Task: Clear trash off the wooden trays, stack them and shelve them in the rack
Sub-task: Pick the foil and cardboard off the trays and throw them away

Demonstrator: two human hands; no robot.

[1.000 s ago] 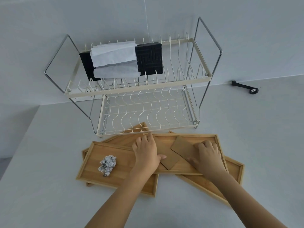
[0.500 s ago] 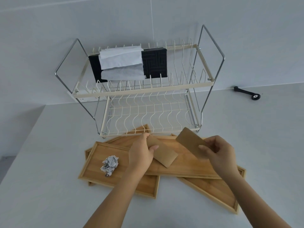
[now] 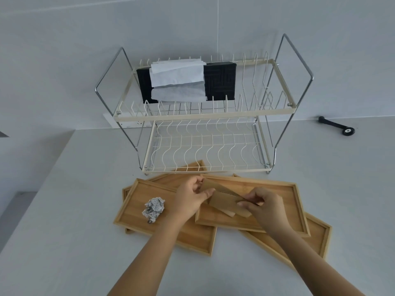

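A: Both hands are working above the top tray, the one lying at the centre of the pile. The left hand is pinching a brown cardboard piece between thumb and fingers.

B: And the right hand is gripping a second cardboard piece, with the two pieces overlapping between the hands.

A: Whether either piece is touching the tray floor, I cannot tell. At nine o'clock from the hands a crumpled paper ball is sitting on the left tray.

B: That left tray is lying partly under the top tray. A third tray is poking out at four o'clock, and a fourth tray is showing at eleven o'clock.

A: At twelve o'clock the two-tier wire rack is standing on the white counter, its front edge just beside the trays.

B: Its upper tier is carrying a black box with white paper draped over it. Far off at two o'clock, a black handle is lying by the wall.
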